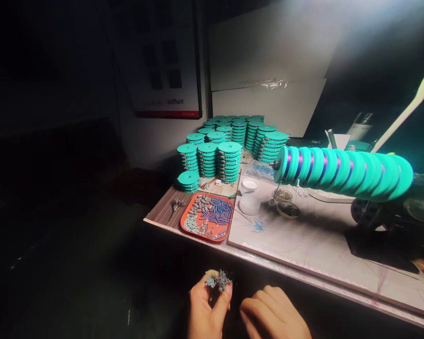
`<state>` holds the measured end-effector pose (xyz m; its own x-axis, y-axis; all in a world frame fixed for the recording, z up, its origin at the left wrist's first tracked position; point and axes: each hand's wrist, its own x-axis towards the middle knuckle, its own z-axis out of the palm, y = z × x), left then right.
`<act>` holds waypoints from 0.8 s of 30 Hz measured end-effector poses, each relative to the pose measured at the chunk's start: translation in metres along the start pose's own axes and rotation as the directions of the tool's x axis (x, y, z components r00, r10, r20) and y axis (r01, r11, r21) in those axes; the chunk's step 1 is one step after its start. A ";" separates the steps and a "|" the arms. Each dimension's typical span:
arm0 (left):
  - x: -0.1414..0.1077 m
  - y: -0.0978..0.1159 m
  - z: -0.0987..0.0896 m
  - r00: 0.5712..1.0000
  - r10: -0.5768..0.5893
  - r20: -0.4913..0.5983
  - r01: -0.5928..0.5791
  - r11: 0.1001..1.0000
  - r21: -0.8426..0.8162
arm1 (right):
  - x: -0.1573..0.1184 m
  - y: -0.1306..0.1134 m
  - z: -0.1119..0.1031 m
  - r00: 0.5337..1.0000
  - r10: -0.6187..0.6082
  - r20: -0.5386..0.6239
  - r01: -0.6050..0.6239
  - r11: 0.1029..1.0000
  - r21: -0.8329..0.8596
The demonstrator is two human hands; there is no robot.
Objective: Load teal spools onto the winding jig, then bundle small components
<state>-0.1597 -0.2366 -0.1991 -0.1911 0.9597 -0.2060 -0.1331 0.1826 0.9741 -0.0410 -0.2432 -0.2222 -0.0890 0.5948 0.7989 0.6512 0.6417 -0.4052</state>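
My left hand (209, 308) is in front of the table's edge, its thumb and fingers closed round a bunch of small pieces (223, 281). The bunch shows dark grey bead-like tips on one side and pale blue-grey tips on the other. Just to the right is my right hand (273, 310), fingers curled inward and pressed together; whatever it may hold is hidden. Beyond both hands, an orange tray (184, 229) holds grey cylinders, blue ribbed pieces, pale green pieces and small metal bits.
Stacks of turquoise spools (229, 160) crowd the back left of the table. A row of turquoise discs (325, 167) on a spindle spans the right. Small dishes (289, 209), thin blue sticks (257, 226) and a dark wire bunch (176, 205) lie about.
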 end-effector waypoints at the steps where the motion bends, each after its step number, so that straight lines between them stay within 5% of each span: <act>1: 0.000 0.000 0.000 1.000 -0.006 0.016 0.006 1.000 0.006 | 0.000 0.000 0.001 1.000 0.002 -0.004 -0.002 1.000 0.000; 7: 0.001 0.001 -0.001 0.989 -0.122 0.082 0.124 0.992 -0.016 | -0.001 0.001 0.001 1.000 -0.010 0.014 0.010 1.000 -0.006; 13: 0.002 0.009 -0.001 0.896 -0.394 0.206 0.426 0.893 -0.146 | 0.000 0.000 0.001 1.000 -0.006 0.020 0.006 1.000 -0.005; 24: 0.002 0.015 -0.001 0.876 -0.431 0.218 0.464 0.875 -0.136 | -0.002 0.001 0.002 1.000 -0.003 0.020 0.003 1.000 0.018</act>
<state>-0.1627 -0.2323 -0.1848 0.1019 0.8084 -0.5797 -0.3372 0.5763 0.7444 -0.0414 -0.2423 -0.2248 -0.1058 0.6025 0.7911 0.6374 0.6517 -0.4111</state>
